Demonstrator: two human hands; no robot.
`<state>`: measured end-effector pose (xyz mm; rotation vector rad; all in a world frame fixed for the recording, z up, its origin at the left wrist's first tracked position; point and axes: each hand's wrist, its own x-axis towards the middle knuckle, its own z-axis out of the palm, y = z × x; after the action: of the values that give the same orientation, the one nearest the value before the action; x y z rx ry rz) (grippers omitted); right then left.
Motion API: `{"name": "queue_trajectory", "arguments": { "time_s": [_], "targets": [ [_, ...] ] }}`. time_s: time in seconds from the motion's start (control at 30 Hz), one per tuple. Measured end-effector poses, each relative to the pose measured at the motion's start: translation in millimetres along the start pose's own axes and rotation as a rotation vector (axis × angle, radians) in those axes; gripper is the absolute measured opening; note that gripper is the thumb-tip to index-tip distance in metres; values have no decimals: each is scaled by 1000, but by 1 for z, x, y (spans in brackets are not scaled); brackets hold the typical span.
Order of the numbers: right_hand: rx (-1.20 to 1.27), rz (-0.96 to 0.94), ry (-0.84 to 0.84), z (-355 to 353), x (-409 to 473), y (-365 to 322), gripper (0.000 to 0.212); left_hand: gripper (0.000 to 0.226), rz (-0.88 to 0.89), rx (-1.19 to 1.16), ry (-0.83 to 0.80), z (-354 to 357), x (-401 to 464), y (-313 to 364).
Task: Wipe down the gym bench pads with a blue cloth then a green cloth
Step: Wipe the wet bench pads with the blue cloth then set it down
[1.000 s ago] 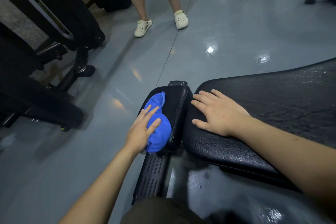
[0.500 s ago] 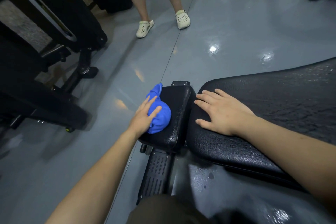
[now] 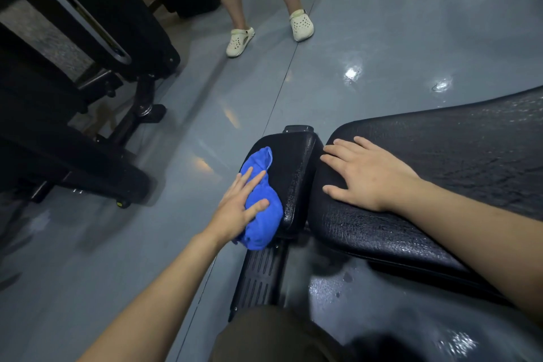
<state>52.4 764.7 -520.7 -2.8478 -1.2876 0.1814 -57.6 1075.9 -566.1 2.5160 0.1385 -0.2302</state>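
Observation:
A bunched blue cloth [image 3: 263, 209] lies on the left side of the small black seat pad [image 3: 293, 167] of the gym bench. My left hand [image 3: 239, 206] presses flat on the cloth with fingers spread over it. To the right, the long black back pad [image 3: 440, 156] shows a wet sheen. My right hand [image 3: 364, 173] rests palm down on its near end, fingers apart, holding nothing. No green cloth is in view.
The bench's black ribbed frame [image 3: 258, 279] runs toward me below the seat pad. Black gym equipment [image 3: 88, 73] stands at the left on the shiny grey floor. A person in pale clogs [image 3: 239, 41] stands at the top centre. Water drops lie under the bench.
My left hand slid the blue cloth up toward the far end of the seat pad, then back down toward its near edge. My right hand stayed flat on the back pad.

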Motion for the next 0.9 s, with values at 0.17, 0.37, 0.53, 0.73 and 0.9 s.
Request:
{"name": "queue_trajectory", "arguments": {
  "time_s": [0.17, 0.37, 0.53, 0.73, 0.9],
  "targets": [
    [-4, -2, -8, -1, 0, -1, 96, 59, -29, -60, -29, -11, 36, 9],
    [-2, 4, 2, -2, 0, -1, 98, 71, -4, -57, -102, -21, 36, 10],
    [-4, 1, -7, 0, 0, -2, 97, 101, 91, 1, -266, -24, -3, 9],
    [-8, 7, -7, -1, 0, -1, 98, 106, 267, 160, 84, 14, -39, 10],
    [-14, 0, -1, -1, 1, -2, 98, 98, 294, 231, 340, 40, -44, 21]
  ]
}}
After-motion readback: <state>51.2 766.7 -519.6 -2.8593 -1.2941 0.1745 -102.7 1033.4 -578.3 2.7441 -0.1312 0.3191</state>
